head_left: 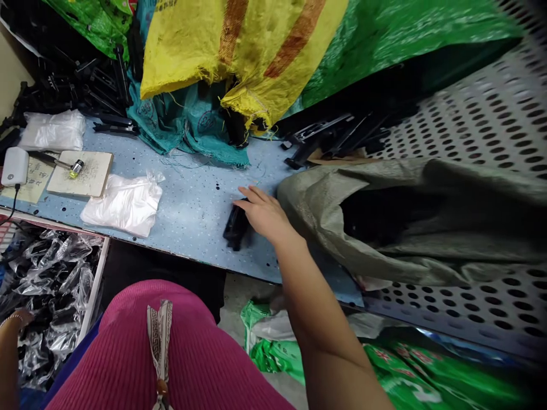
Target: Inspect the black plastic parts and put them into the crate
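My right hand (262, 215) reaches over the blue speckled table (192, 199) and rests on a small black plastic part (235, 226), its fingers laid loosely over the part's right side. Just right of the hand lies an olive woven sack (384, 188) with its dark mouth open towards me. Of my left arm only the wrist with a bracelet (12, 322) shows at the lower left edge; the hand itself is out of view. My lap in a magenta garment (162, 353) fills the bottom middle.
Clear plastic bags (123, 202) lie at left beside a small hammer (64, 165) on a pale board. A bin of bagged black parts (47, 285) stands lower left. Yellow (239, 45) and green sacks and black parts pile at the back. A perforated metal panel (482, 119) stands at right.
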Tool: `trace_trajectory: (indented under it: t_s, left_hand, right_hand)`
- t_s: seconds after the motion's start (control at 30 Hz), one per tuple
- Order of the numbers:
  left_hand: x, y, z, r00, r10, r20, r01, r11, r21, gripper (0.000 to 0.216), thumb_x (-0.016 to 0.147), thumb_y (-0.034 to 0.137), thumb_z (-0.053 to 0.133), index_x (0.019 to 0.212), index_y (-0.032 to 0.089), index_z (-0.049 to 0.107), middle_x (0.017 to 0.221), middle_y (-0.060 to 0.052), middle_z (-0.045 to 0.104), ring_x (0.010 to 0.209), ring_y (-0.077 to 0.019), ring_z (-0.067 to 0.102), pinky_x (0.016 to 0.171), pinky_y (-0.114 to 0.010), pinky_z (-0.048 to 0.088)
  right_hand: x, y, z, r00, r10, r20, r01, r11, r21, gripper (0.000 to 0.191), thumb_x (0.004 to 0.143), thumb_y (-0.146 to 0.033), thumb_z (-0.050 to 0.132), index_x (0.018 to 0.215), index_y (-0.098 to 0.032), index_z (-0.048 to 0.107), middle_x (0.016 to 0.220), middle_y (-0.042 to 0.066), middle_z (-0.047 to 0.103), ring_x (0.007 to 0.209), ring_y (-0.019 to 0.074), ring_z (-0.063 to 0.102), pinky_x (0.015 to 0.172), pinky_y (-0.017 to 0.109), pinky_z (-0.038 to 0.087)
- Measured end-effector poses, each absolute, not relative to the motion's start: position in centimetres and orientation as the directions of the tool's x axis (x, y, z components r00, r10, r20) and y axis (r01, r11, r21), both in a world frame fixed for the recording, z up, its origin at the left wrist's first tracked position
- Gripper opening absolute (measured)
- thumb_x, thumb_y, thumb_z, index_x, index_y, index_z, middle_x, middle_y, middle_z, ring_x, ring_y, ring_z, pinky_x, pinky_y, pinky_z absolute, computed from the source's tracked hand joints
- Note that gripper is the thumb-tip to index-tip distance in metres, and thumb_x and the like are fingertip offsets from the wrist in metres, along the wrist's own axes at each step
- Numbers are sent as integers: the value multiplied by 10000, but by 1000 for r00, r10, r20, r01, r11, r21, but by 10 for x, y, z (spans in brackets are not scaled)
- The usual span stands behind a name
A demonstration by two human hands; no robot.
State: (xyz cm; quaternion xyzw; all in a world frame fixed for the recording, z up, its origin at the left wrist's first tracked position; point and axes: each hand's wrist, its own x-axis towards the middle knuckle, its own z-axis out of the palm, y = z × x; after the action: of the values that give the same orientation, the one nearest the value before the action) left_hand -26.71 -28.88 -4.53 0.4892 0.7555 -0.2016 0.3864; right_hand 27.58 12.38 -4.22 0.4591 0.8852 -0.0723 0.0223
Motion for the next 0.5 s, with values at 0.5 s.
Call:
trace_trajectory:
  t_s: [0.5]
  left_hand:
    - [-81,-21,-32,-173,982,77,857,112,502,136,889,223,664,768,163,685,908,-111,672,865,-228,623,742,-328,492]
  right_hand:
    - [162,41,-61,-423,852,-308,136,-276,-951,426,772,-540,720,1002,-183,740,786,12,687,706,169,604,679,304,488]
